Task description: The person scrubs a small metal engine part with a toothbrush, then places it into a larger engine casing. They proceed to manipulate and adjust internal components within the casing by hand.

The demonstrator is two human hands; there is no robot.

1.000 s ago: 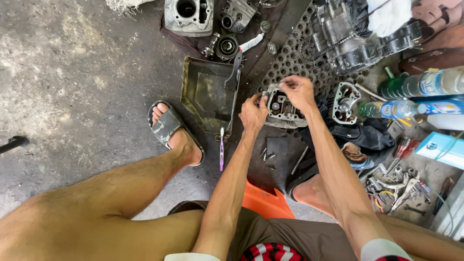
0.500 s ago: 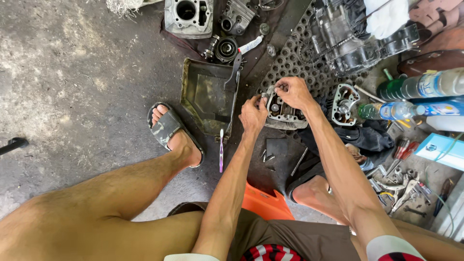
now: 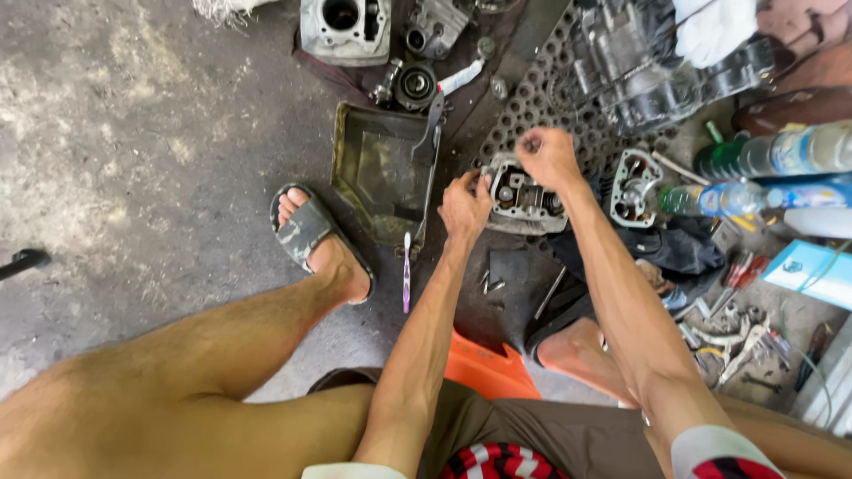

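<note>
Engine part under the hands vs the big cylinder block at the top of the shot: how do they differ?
The engine part is held at its left edge by the left hand, with the right hand above it; the cylinder block lies untouched. The engine part shows several small recesses; the cylinder block has one large round bore. The engine part sits on the perforated mat, the cylinder block on dark cloth. Both are grey metal.

Person seen from above: both forearms bare to the short sleeves, which are white, the one on the right arm edged in red. Left hand point(image 3: 463, 208) and right hand point(image 3: 548, 156) ungloved, without rings or watch. Brown shorts over a red, white and black patterned garment at the waist. Legs bare; left foot in a grey camouflage-patterned slide sandal point(image 3: 304, 229) with dark sole.
</note>
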